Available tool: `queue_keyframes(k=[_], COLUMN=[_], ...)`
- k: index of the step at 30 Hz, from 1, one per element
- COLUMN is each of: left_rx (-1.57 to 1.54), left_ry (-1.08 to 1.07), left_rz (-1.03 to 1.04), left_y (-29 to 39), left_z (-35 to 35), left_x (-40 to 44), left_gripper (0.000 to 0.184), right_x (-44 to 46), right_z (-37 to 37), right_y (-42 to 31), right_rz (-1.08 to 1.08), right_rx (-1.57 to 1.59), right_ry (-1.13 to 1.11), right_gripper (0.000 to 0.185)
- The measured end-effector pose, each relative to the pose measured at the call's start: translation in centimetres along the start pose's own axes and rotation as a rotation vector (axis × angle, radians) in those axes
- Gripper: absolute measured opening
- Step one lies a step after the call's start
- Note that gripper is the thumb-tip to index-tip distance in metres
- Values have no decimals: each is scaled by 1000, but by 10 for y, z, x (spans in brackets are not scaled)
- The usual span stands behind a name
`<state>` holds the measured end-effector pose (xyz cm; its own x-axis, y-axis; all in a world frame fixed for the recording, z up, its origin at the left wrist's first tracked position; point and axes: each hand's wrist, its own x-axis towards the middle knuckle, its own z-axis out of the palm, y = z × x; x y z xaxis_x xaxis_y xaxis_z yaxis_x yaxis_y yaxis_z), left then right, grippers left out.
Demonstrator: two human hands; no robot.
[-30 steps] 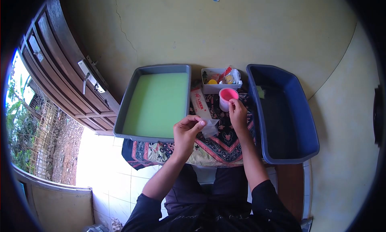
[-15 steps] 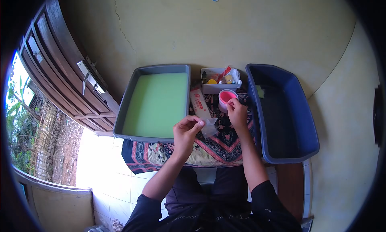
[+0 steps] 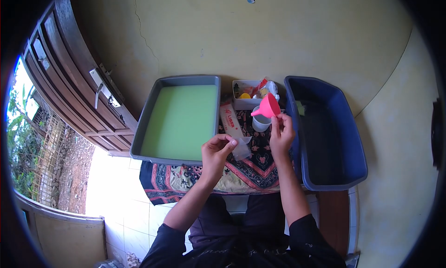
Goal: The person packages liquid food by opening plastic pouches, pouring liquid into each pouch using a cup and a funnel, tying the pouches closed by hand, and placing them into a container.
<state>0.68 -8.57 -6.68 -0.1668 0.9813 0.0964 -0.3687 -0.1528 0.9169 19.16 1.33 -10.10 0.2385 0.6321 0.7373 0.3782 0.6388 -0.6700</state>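
Pinches the pink funnel (image 3: 268, 107) in the right hand (image 3: 282, 136), tilted, blocking part of the cup (image 3: 261, 124)! Pinches the clear bag (image 3: 242, 150) in the left hand (image 3: 214, 155), by the long box (image 3: 230, 119). Works between the green-filled tray (image 3: 173, 161) and the tub (image 3: 327, 149), facing the bin (image 3: 244, 105).

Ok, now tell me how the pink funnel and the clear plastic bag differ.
Colour: the funnel is solid pink; the bag is see-through.
Form: the funnel keeps a cone shape with a spout; the bag looks thin and limp.
Place: the funnel is tipped sideways in the right hand, by the cup; the bag hangs from the left hand.
Shared: both are held in the fingers.
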Motion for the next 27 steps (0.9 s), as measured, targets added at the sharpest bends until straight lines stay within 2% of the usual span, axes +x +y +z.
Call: queue_keyframes(k=[2,4,6,10,21,24,27], left_rx=[2,15,28,52,102,80,109], left_ry=[-3,1,4,22,8,-8,-27], left_rz=[9,12,12,22,37,94,84], left_y=[-2,-1,0,-1,-3,-8,-8], left_z=[0,-1,0,3,-1,-3,-4], left_x=[3,4,3,1,-1,1,0], left_gripper=[8,8,8,8,9,10,9], right_x=[-9,-11,-12,-18,-21,-22,-21], right_z=[-6,-17,-29,-45,-46,-45,-45], right_y=[-22,-51,-73,-86,-84,-82,-80], right_rz=[184,174,188,173,141,151,53], right_rx=[283,291,465,536,410,364,289], right_ry=[15,-16,-20,-85,-89,-115,-154], right_gripper=[11,11,10,14,13,14,14])
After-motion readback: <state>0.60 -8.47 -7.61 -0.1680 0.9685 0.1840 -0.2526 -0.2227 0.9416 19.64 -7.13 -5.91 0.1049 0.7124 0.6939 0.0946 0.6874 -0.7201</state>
